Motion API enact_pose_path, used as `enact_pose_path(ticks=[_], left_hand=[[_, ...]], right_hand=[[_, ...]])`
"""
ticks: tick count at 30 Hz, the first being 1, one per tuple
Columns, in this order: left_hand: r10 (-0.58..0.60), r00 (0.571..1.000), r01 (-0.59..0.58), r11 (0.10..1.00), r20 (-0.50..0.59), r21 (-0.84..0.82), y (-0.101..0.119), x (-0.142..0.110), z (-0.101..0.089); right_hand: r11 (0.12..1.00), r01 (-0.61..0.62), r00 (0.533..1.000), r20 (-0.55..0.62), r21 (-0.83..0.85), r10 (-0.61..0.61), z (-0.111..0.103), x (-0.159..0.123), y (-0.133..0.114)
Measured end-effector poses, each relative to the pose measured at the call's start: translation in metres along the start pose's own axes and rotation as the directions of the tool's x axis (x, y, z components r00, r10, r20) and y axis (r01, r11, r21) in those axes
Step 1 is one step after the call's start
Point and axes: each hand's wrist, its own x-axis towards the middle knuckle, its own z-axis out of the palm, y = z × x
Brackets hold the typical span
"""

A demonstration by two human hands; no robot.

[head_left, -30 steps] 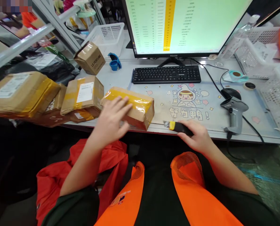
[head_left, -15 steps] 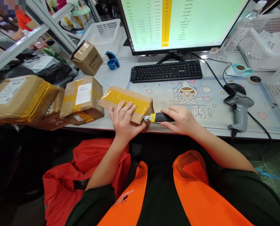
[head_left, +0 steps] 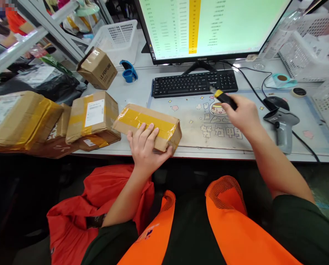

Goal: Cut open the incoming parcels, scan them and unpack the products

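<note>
A cardboard box (head_left: 164,123) with yellow tape along its top lies at the desk's front edge. My left hand (head_left: 146,149) grips it, fingers over the top and thumb at the near right corner. In my right hand (head_left: 243,112) is a utility knife (head_left: 225,98) with a black and yellow handle. Its tip points up and left toward the keyboard (head_left: 194,84), apart from the box. Under the knife hand lies a desk mat (head_left: 186,129) printed with a cartoon figure.
Several taped parcels (head_left: 94,119) stand at the left, with a perfume carton (head_left: 102,71) and a small blue container (head_left: 129,73) behind. A monitor (head_left: 208,29) stands at the back. To the right are a mouse (head_left: 276,105), a barcode scanner (head_left: 284,127) and white baskets (head_left: 299,62).
My right hand has lifted the utility knife away from the box's right end, up and to the right. My left hand stays on the box.
</note>
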Motion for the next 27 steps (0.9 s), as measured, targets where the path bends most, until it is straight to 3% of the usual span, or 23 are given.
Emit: enact_pose_path(ticks=[3,6,10,13,16,24,25,27], left_hand=[[0.034,0.98,-0.003,0.988,0.198,-0.152,-0.028,0.009,-0.027],[0.038,0.975,-0.007,0.99,0.219,-0.138,-0.041,0.015,-0.039],[-0.034,0.989,0.045,0.996,0.144,-0.074,-0.009,0.012,-0.018],[-0.127,0.991,0.127,0.992,0.034,0.007,0.016,0.008,0.003],[-0.107,0.994,0.108,0.994,-0.033,0.023,0.02,0.006,0.01],[-0.116,0.993,0.117,0.993,-0.026,0.026,0.012,0.006,0.015],[-0.114,0.993,0.114,0.993,-0.028,0.022,0.014,0.005,0.016],[-0.112,0.993,0.113,0.993,-0.038,0.017,0.017,0.003,0.015]], right_hand=[[0.996,-0.091,0.996,-0.01,-0.008,0.091,-0.024,-0.016,0.012],[0.997,0.048,0.993,0.107,0.058,-0.054,-0.034,-0.046,-0.019],[0.931,0.332,0.905,0.226,0.153,-0.36,-0.02,-0.068,-0.079],[0.887,0.435,0.864,0.208,0.152,-0.459,-0.005,-0.062,-0.097],[0.875,0.461,0.853,0.198,0.145,-0.483,0.004,-0.052,-0.093],[0.851,0.516,0.838,0.146,0.098,-0.525,0.024,-0.024,-0.067],[0.866,0.489,0.85,0.164,0.106,-0.5,0.026,-0.018,-0.059],[0.938,0.331,0.921,0.179,0.103,-0.345,0.026,-0.006,-0.036]])
